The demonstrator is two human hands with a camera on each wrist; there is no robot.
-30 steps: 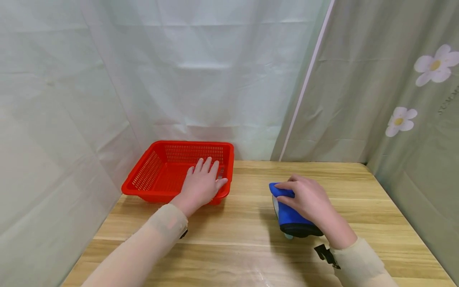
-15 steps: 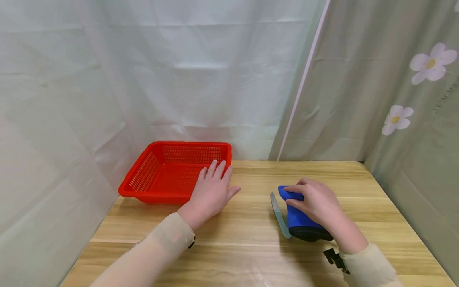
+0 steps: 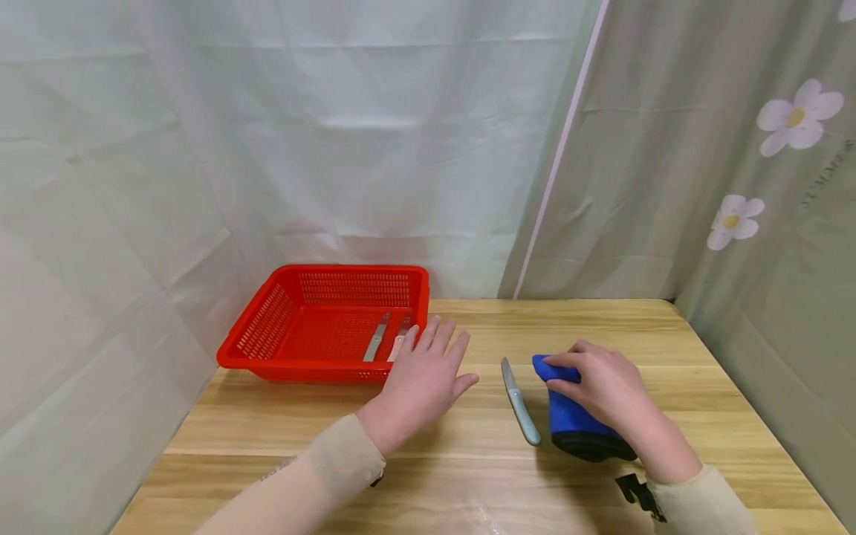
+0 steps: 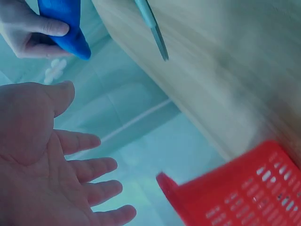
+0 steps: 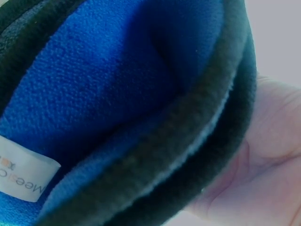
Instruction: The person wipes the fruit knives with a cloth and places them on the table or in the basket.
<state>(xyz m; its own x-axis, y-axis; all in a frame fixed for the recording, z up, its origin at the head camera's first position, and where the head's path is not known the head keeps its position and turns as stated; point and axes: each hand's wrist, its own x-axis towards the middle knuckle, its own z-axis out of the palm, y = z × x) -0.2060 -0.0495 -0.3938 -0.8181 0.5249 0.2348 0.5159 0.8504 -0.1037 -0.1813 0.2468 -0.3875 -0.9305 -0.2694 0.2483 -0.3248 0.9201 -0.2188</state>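
In the head view my right hand (image 3: 602, 379) pinches the top of a folded blue cloth (image 3: 575, 412) with black edging between thumb and fingers. The right wrist view is mostly filled by the cloth's fuzzy blue folds (image 5: 94, 70) and a white label (image 5: 26, 172). A small knife (image 3: 520, 405) with a pale green handle lies on the table left of the cloth, its blade pointing away. My left hand (image 3: 423, 386) is spread, palm down, between the red basket and the knife, holding nothing. The left wrist view shows its bare palm (image 4: 37, 160).
The red plastic basket (image 3: 234, 355) stands at the back left of the wooden table (image 3: 461, 475). Inside it lie a green-handled knife (image 3: 376, 342) and a pale-handled knife (image 3: 400, 338), partly hidden by my fingers. Curtains (image 3: 401, 148) hang behind and beside the table.
My left hand has moved right and nearer, away from over the basket, revealing the knives inside. My right hand has shifted the cloth to the right, uncovering the knife on the table.
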